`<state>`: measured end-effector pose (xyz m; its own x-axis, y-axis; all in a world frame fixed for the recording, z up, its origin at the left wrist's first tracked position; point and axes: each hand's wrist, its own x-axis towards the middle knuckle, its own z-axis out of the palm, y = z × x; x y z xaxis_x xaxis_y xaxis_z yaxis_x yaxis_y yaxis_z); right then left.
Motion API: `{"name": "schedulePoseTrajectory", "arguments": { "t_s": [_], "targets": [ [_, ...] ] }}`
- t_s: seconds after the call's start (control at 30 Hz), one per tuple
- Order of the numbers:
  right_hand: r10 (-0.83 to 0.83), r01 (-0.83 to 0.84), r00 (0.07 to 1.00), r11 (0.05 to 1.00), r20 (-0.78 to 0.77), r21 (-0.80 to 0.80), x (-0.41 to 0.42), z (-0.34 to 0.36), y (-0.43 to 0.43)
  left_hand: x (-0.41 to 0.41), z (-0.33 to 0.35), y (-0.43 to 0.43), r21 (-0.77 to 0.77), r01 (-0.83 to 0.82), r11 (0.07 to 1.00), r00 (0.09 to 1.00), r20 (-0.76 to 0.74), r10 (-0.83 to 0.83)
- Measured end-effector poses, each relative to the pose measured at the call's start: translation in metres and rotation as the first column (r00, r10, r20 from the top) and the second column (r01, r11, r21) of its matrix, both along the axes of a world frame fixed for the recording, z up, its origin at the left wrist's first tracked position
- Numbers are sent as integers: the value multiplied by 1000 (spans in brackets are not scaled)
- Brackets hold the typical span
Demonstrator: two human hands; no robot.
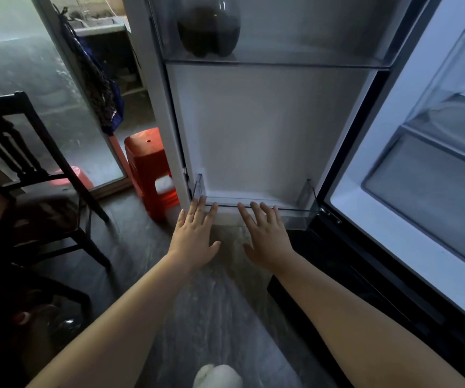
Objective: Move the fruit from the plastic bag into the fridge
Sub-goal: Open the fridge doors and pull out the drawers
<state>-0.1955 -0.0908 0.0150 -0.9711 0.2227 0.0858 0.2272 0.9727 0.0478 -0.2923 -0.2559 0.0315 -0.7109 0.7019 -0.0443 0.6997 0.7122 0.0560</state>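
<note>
Both bare forearms reached forward, side by side. The left hand (195,236) and right hand (267,239) lay flat, palms down, fingers straight and spread.

Fridge door (267,130) at centre, bottle (209,26) in its upper shelf (309,56); fridge compartment (421,177) right; stool (150,169) and chair (29,163) left.

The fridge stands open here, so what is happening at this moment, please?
A person stands at the open fridge and reaches with both bare hands toward the inside of its door. The left hand and the right hand are flat, fingers straight, with the fingertips at the front rim of the clear bottom door shelf. Neither hand holds anything. A dark bottle sits in the door shelf above. No fruit or plastic bag shows clearly in this view.
</note>
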Motion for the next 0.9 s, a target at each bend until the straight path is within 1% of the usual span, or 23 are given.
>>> {"name": "schedulePoseTrajectory", "arguments": {
  "t_s": [0.07,0.13,0.17,0.23,0.33,0.47,0.6,0.7,0.77,0.9],
  "targets": [
    [28,-31,998,997,-52,-76,3,2,3,4,4,5,46,-28,999,1000,2,28],
    [35,-56,993,982,-117,-182,10,5,10,12,5,17,111,9,994,999,-36,-5],
    [28,-63,986,975,-164,-211,16,6,16,18,4,26,141,74,987,994,-85,-62],
    [-1,-45,975,978,-224,-203,30,8,30,31,2,53,167,241,956,962,-174,-212],
    [-114,60,952,980,-283,-192,54,17,58,48,6,103,229,422,877,903,-195,-383],
    [-346,307,883,937,-319,-167,104,33,98,64,19,164,267,595,758,804,-204,-559],
    [-551,542,773,831,-314,-123,161,41,128,82,28,219,250,747,616,663,-211,-718],
    [-678,695,661,715,-321,-78,200,49,139,107,31,254,237,837,493,538,-188,-822],
    [-739,765,592,641,-320,-67,222,54,140,127,32,273,221,882,415,457,-196,-868],
    [-856,887,392,449,-336,-108,265,60,136,172,35,309,180,950,255,287,-178,-941]
  ]
}}
